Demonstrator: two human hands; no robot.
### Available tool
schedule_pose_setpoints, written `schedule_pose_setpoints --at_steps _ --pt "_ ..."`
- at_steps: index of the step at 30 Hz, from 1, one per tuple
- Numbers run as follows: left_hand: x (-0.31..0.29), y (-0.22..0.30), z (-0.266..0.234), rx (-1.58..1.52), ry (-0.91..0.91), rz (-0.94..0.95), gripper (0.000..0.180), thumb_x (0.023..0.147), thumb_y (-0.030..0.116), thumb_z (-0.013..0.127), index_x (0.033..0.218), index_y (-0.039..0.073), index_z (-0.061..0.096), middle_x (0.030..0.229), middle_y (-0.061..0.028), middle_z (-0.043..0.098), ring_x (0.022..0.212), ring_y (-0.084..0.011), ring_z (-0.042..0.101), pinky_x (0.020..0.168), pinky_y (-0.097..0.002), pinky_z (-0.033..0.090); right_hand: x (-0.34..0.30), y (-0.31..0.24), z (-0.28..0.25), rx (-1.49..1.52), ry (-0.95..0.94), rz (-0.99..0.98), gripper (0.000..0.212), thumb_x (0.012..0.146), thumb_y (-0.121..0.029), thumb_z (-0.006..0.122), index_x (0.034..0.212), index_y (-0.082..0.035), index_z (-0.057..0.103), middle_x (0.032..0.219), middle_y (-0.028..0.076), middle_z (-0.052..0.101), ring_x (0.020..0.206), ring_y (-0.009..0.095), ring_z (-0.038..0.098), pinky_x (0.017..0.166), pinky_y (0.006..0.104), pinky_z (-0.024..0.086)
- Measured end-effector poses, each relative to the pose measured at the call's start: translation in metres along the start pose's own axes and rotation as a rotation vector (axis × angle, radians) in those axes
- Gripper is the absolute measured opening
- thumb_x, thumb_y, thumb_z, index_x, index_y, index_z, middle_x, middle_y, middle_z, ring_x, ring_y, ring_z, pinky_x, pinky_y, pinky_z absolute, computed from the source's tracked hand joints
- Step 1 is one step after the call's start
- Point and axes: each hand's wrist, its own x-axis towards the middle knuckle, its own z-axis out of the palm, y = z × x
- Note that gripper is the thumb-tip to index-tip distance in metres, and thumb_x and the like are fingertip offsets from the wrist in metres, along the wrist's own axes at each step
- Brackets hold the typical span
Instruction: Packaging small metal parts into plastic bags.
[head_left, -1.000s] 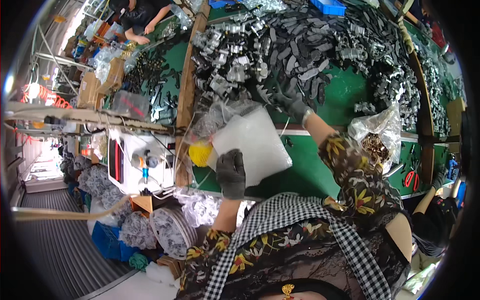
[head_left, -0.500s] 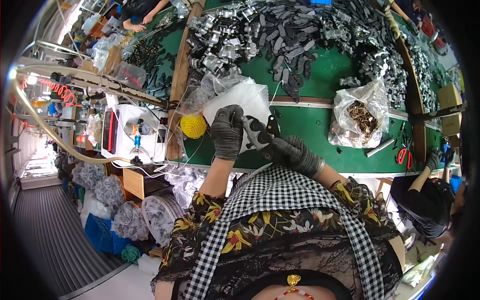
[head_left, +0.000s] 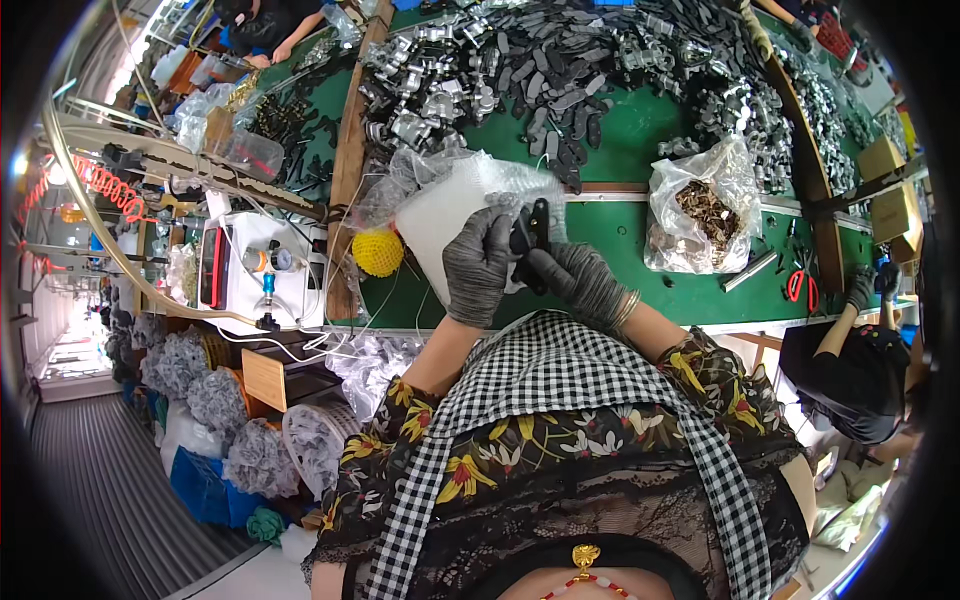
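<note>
Both my hands, in dark grey knitted gloves, meet above the green bench and are closed around a small part. My left hand (head_left: 475, 270) grips it from the left with bent fingers. My right hand (head_left: 585, 285) presses its thumb and fingertips against it from the right. A black elongated piece with holes (head_left: 540, 222) stands upright between the hands, against the small grey-and-black metal part, which the left fingers mostly hide. Just behind lies a white bubble-wrap or foam sheet (head_left: 435, 220).
A yellow knobbly ball (head_left: 378, 253) is at the left. Right of my hands sit a plastic bag of small brass-coloured pieces (head_left: 710, 220), a metal bar (head_left: 750, 271) and red-handled scissors (head_left: 802, 285). Silver metal fittings (head_left: 440, 95) and black strips (head_left: 560, 100) are heaped behind. Co-workers sit nearby.
The grey metal part, plainly visible earlier, has turned and is now mostly hidden by my left fingers. My left hand has moved right and slightly lower, closer to my right hand.
</note>
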Motion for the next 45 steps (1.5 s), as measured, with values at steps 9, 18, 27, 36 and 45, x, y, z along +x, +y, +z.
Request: schedule_pose_setpoints --at_steps 9,18,27,36,45 --pt "0.000 0.002 0.020 -0.004 -0.215 0.068 0.018 0.091 0.011 0.058 0.103 -0.001 0.064 0.090 -0.0137 0.068 0.075 -0.0189 0.065 0.068 -0.0293 0.052 0.001 -0.005 -0.022 0.185 0.145 0.080 0.026 0.093 -0.028 0.054 0.086 -0.005 0.064 0.071 0.000 0.058 0.059 0.009 0.050 0.057 0.0223 0.043" --pt "-0.018 0.040 0.078 -0.027 -0.626 0.275 0.026 0.087 0.024 0.059 0.104 0.005 0.061 0.087 -0.0182 0.065 0.074 -0.0349 0.064 0.068 -0.0404 0.052 -0.023 0.227 -0.098 -0.909 0.273 0.120 0.036 0.087 -0.028 0.058 0.114 -0.003 0.058 0.112 0.015 0.059 0.106 0.027 0.054 0.092 0.0352 0.043" --pt "-0.030 -0.057 0.080 -0.015 -0.487 0.103 0.042 0.073 0.025 0.074 0.108 0.006 0.058 0.090 -0.0114 0.061 0.082 -0.0294 0.059 0.074 -0.0394 0.050 -0.052 0.175 -0.134 -1.276 -0.027 0.170 0.057 0.091 -0.035 0.048 0.140 -0.007 0.038 0.146 0.009 0.036 0.135 0.028 0.030 0.114 0.0377 0.018" --pt "-0.021 -0.171 -0.015 0.075 -0.380 -0.505 0.028 0.075 0.022 0.076 0.093 0.005 0.063 0.090 -0.0105 0.067 0.084 -0.0251 0.064 0.074 -0.0358 0.052 -0.041 0.002 -0.103 -0.945 0.479 0.080 0.019 0.089 -0.023 0.059 0.084 -0.005 0.060 0.077 0.021 0.062 0.074 0.039 0.061 0.065 0.0444 0.047" --pt "0.016 -0.066 -0.020 0.180 0.105 -0.228 0.018 0.082 0.018 0.070 0.085 0.001 0.068 0.074 -0.0131 0.064 0.064 -0.0244 0.062 0.063 -0.0316 0.049 0.065 0.047 0.041 -0.472 0.229 0.050 0.055 0.082 -0.040 0.068 0.117 0.000 0.053 0.102 0.022 0.063 0.093 0.031 0.065 0.081 0.0380 0.050"
